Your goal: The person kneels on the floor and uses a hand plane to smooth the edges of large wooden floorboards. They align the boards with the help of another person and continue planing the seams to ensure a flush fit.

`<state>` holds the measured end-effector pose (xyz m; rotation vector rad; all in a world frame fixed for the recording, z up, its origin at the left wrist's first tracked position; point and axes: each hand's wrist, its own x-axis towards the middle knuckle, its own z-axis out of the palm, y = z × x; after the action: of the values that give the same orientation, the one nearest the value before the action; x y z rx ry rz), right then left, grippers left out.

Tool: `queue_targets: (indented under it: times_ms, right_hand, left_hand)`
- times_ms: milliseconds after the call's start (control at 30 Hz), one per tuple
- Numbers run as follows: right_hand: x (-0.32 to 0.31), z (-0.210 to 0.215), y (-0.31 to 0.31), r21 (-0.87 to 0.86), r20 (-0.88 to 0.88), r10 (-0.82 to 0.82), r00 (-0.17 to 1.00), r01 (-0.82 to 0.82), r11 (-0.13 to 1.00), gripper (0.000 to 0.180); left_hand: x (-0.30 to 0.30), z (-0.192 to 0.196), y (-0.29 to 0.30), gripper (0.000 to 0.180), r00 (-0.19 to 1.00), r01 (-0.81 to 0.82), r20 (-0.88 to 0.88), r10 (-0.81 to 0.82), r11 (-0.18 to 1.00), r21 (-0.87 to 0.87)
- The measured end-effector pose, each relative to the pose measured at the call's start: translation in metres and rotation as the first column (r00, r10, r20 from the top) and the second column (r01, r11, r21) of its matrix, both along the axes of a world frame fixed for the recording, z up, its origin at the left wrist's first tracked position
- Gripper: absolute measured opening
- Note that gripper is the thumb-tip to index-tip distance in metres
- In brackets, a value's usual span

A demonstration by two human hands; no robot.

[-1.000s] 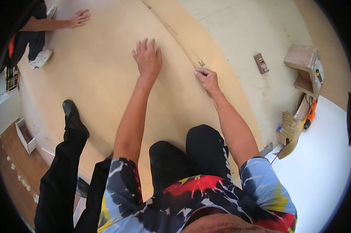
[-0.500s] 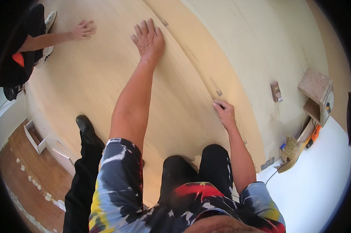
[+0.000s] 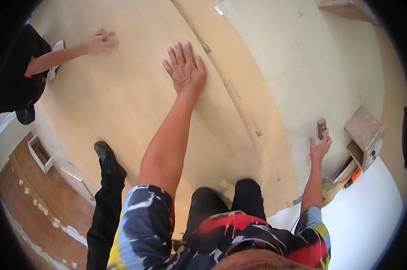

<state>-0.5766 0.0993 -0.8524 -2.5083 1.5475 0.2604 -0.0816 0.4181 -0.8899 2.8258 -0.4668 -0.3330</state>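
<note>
My left hand (image 3: 187, 74) lies flat on a large thin wood veneer sheet (image 3: 136, 103), its fingers spread, close to the sheet's curved right edge. Off to the right, my right hand (image 3: 319, 146) reaches over the pale board with thumb and fingers apart. Its fingertips overlap the near end of a small wooden hand plane (image 3: 321, 126); whether they grip it does not show. Beneath the veneer, a tan printed sheet (image 3: 262, 110) sticks out along the right side. My knees rest on the veneer.
Another person's hand (image 3: 102, 42) hovers blurred over the veneer at upper left. A black-clad leg with a shoe (image 3: 105, 155) stretches along the left. At right stand a wooden box (image 3: 363, 128), a brush (image 3: 330, 188) and an orange tool (image 3: 352, 177). A white drawer-like box (image 3: 40, 155) sits lower left.
My right hand has left the veneer's edge and moved right to the hand plane. My left hand stays flat on the veneer while the view has shifted.
</note>
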Motion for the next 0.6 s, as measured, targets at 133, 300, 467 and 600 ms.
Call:
queue_targets:
  times_ms: [133,300,467,600]
  right_hand:
    - [0.008,-0.01,-0.022,-0.064,0.018,-0.072,0.997,0.073,0.995,0.089]
    - [0.014,-0.037,-0.048,-0.075,0.113,-0.467,0.877,0.477,0.876,0.088]
    - [-0.047,-0.048,-0.088,-0.123,0.009,-0.5,0.866,0.497,0.859,0.084]
    - [0.024,-0.001,-0.061,-0.1,-0.539,-0.266,0.799,0.253,0.962,0.079]
  left_hand:
    - [-0.001,-0.005,0.001,0.062,0.999,0.02,0.034,-0.02,1.0,-0.012]
    - [-0.001,-0.003,0.003,0.063,0.999,0.024,0.043,-0.024,1.0,0.01]
    - [-0.009,-0.013,-0.012,0.063,0.999,0.04,0.009,-0.04,0.999,0.004]
    - [0.0,0.004,0.012,0.064,0.999,0.003,0.046,-0.006,0.997,0.076]
